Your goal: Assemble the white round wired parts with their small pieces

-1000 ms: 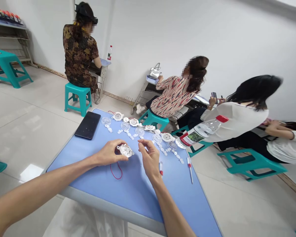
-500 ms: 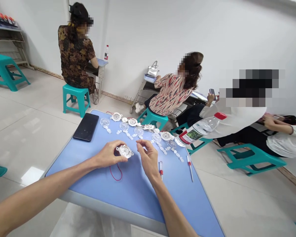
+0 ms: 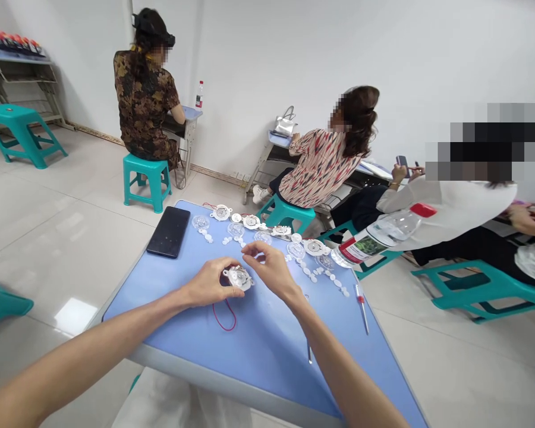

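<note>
My left hand point(image 3: 211, 282) grips a round white plastic mechanism point(image 3: 239, 278) with small side tabs, tilted above the table, thumb in front and fingers behind. A red cord loop point(image 3: 225, 321) lies on the table below it. Just above the mechanism's far edge is my right hand point(image 3: 271, 270), its thumb and forefinger curled into a pinch. Whatever sits between those fingertips is too small to make out. Past both hands stand rows of clear discs point(image 3: 296, 250), small white gears point(image 3: 311, 274) and similar white housings point(image 3: 251, 222).
A black phone point(image 3: 168, 232) lies at the table's point(image 3: 267, 351) far left corner. A water bottle point(image 3: 374, 238) stands at the far right, near a red-and-clear screwdriver point(image 3: 362, 309). Another screwdriver point(image 3: 310, 351) is partly under my right forearm. Several people sit on teal stools point(image 3: 147, 169) beyond.
My right hand has moved left and inward, from beside the mechanism to over its far edge. My left hand still holds the mechanism. The whole view has shifted slightly.
</note>
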The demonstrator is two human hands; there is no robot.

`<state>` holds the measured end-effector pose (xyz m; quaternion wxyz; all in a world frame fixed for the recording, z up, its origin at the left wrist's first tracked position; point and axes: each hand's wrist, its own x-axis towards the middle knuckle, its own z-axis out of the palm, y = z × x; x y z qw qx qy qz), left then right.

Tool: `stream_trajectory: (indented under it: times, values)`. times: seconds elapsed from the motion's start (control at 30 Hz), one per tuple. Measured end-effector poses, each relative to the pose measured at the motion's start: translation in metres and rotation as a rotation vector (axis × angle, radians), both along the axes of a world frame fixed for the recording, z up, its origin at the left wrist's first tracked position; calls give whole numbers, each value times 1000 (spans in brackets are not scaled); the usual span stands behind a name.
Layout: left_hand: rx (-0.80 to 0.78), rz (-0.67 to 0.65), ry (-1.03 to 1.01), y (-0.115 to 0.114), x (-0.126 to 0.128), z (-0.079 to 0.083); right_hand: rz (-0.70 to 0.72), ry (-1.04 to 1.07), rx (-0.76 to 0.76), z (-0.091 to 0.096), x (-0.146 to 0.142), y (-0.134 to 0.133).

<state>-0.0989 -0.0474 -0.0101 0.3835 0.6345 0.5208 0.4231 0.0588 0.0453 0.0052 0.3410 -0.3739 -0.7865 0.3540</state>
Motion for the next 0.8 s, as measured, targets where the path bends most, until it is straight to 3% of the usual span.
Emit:
stream_trajectory:
  times: [0.13,0.3,0.47,0.8]
  values:
    - [-27,-1,15,0,0,-2,147,-181,232,11,-32,18]
    - [-19,-23,0,-1,0,-2,232,-409,401,13,-67,29]
    - [10,-30,20,1,1,-8,249,-591,484,12,-77,31]
    - [28,-27,9,0,1,-8,293,-644,549,5,-86,38]
